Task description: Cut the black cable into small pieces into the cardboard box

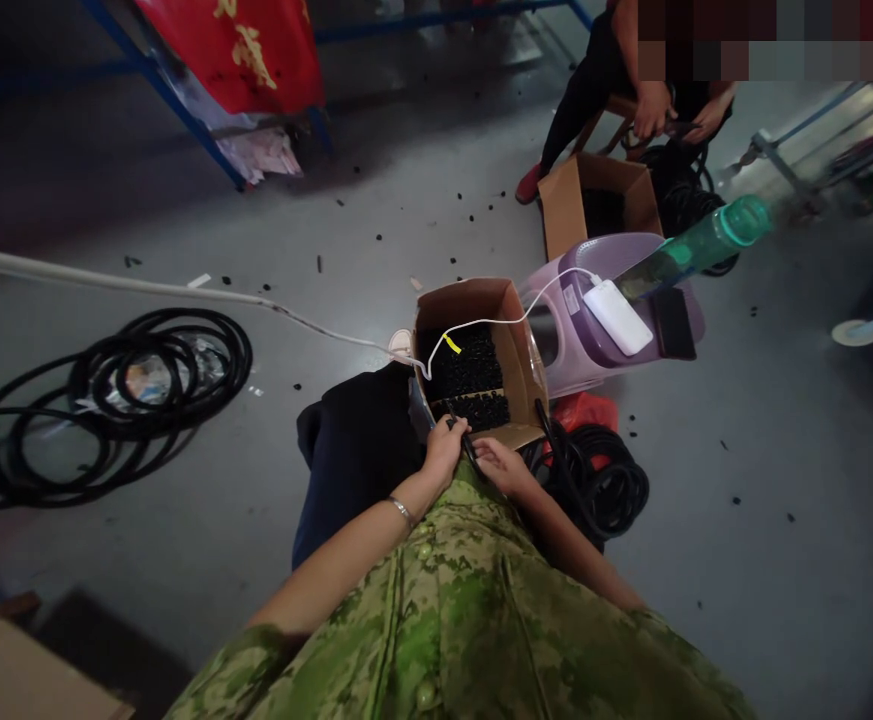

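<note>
Both of my hands are together at the near edge of an open cardboard box (pixel 524 385), in front of my lap. My left hand (pixel 445 450) is closed around a thin black rod-like piece, seemingly rubber hose (pixel 469 452), which slants down between the two hands. From the other side my right hand (pixel 501 466) pinches its lower end with bent fingers. Small black cut pieces (pixel 466 362) fill much of the box. Beside my right forearm lies a coil of black hose (pixel 607 482), with one length leaning up against the box's corner (pixel 545 420).
A purple plastic stool (pixel 590 345) carries a white power bank (pixel 618 316), a dark phone (pixel 674 324) and a green bottle (pixel 706 245). A white cable (pixel 316 325) crosses above the box. Hose coils (pixel 173 390) lie left. Behind, a seated person works over another box (pixel 562 215).
</note>
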